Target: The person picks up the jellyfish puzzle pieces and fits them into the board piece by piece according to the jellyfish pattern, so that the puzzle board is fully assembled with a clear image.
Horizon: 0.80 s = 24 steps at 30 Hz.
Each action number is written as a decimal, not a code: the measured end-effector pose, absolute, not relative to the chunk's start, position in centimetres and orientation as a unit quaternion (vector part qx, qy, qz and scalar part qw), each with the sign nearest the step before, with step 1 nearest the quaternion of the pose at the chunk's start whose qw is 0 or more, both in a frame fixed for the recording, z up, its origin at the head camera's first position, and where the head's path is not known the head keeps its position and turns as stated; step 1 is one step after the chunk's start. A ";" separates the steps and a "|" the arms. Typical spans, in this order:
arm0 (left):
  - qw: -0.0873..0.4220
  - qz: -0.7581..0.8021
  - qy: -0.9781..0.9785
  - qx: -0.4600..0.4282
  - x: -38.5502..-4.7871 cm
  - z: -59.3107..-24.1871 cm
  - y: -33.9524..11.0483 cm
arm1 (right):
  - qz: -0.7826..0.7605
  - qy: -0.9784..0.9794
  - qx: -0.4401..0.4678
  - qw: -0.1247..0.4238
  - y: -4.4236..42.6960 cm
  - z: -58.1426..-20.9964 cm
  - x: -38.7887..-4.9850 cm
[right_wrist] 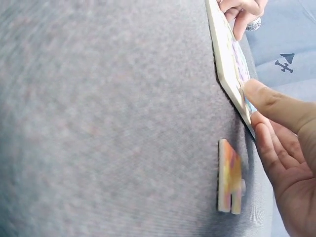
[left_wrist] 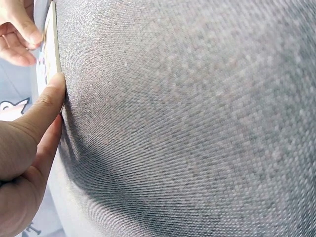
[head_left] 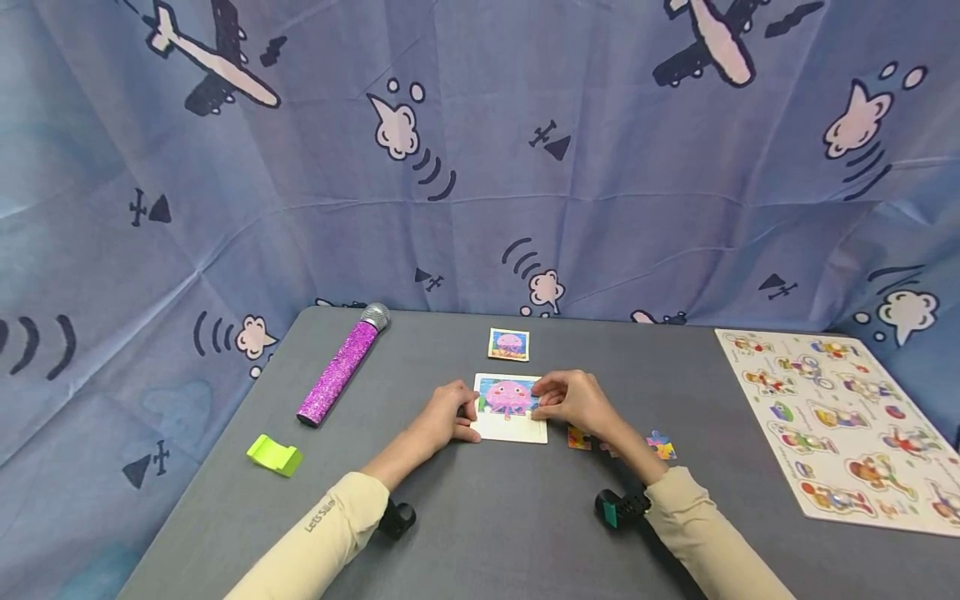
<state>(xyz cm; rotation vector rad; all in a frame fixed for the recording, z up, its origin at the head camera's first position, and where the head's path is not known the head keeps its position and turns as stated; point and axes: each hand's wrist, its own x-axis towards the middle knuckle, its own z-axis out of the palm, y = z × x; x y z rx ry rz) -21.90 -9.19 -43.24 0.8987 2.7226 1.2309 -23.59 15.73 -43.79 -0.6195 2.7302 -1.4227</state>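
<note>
A small white-framed puzzle board (head_left: 512, 429) with a pink jellyfish picture (head_left: 507, 395) lies flat on the grey table; its lower strip is bare. My left hand (head_left: 444, 414) grips the board's left edge between thumb and fingers. In the left wrist view the thumb (left_wrist: 47, 101) sits against the board's side. Over the right side of the picture, my right hand (head_left: 573, 402) pinches a puzzle piece (right_wrist: 242, 95) against the board, mostly hidden by the fingers. Loose jigsaw pieces lie near the right forearm, among them an orange one (head_left: 578, 438) and a multicoloured one (head_left: 662, 445).
A small jellyfish picture card (head_left: 508, 344) lies behind the board. To the left are a glittery purple microphone (head_left: 341, 371) and a lime-green plastic piece (head_left: 274, 455). A large white picture board (head_left: 840, 425) covers the table's right side. A patterned blue curtain (head_left: 480, 150) hangs behind.
</note>
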 end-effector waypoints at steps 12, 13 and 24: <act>-0.002 0.392 0.869 0.302 -21.9 -43.2 -9.3 | -0.472 0.854 -0.217 -0.011 14.8 -44.0 -23.5; -0.003 0.391 0.870 0.302 -21.9 -43.2 -9.3 | -0.470 0.856 -0.217 -0.012 14.8 -44.1 -23.6; -0.014 0.373 0.875 0.307 -22.0 -43.1 -9.3 | -0.561 0.800 -0.211 0.023 16.9 -44.5 -23.5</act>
